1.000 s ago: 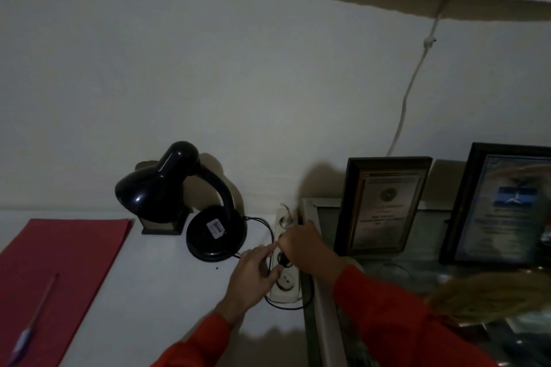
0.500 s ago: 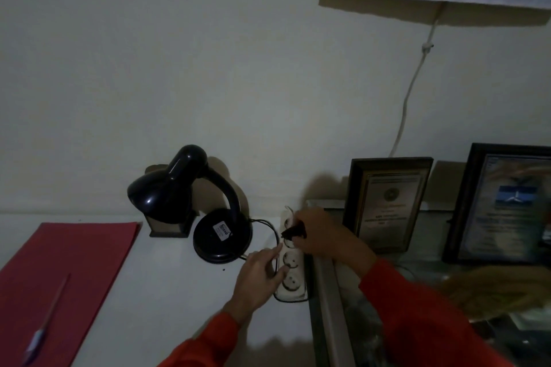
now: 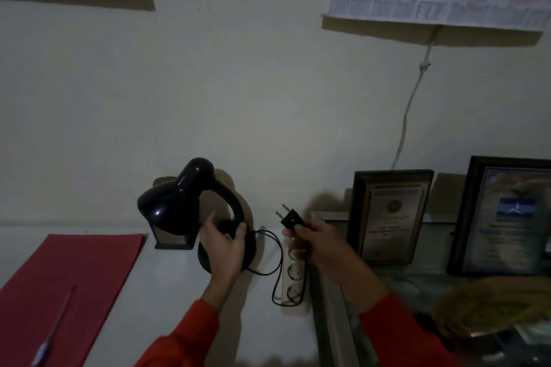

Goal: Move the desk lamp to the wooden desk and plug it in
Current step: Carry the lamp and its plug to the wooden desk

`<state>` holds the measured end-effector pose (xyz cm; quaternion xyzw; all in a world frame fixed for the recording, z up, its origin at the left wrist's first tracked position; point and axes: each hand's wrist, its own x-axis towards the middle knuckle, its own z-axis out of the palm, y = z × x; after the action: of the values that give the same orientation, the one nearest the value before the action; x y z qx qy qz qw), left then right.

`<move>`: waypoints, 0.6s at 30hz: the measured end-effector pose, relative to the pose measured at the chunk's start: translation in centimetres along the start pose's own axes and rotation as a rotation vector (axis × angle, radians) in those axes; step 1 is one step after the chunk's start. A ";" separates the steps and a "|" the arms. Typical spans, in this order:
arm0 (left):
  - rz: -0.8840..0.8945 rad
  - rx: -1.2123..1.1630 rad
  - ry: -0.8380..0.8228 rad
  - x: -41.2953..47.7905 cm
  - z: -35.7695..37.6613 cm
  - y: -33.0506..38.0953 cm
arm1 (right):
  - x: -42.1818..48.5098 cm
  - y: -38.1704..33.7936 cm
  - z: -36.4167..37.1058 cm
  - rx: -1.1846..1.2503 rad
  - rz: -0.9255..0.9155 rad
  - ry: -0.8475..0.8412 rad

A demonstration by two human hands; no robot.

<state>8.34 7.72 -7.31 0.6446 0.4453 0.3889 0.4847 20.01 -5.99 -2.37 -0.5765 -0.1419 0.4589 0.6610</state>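
Lamp (image 3: pixel 190 211) base in left hand's (image 3: pixel 222 247) grip — right hand (image 3: pixel 320 243) clenches one two-pronged plug (image 3: pixel 290 217).

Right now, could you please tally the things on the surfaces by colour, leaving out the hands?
Black: 4, desk lamp, plug, two picture frames
Red: 1, folder
White: 1, power strip
Total: 6

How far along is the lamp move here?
Done: the plug is out of the power strip, held up in the right hand. In hand: the left hand grips the lamp at its base. Left: carrying it to the wooden desk and plugging in.
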 end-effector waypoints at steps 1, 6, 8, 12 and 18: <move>-0.034 -0.063 -0.047 0.7 -0.1 0.8 | -0.1 0.2 0.2 0.052 0.020 -0.016; -0.065 -0.392 -0.213 3.9 -0.5 3.7 | -0.9 0.6 1.1 0.279 0.133 -0.041; -0.068 -0.511 -0.219 4.8 -0.6 4.5 | -1.1 0.5 1.1 0.312 0.156 -0.042; -0.028 -0.593 -0.226 4.9 -0.7 5.3 | -1.3 0.1 0.8 0.350 0.164 -0.065; 0.115 -0.609 -0.178 2.8 -1.8 5.2 | -1.9 -0.9 0.4 0.332 0.104 -0.091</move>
<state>8.51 10.19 -1.66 0.5256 0.2272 0.4730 0.6696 19.16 -7.11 -0.81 -0.4449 -0.0639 0.5351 0.7153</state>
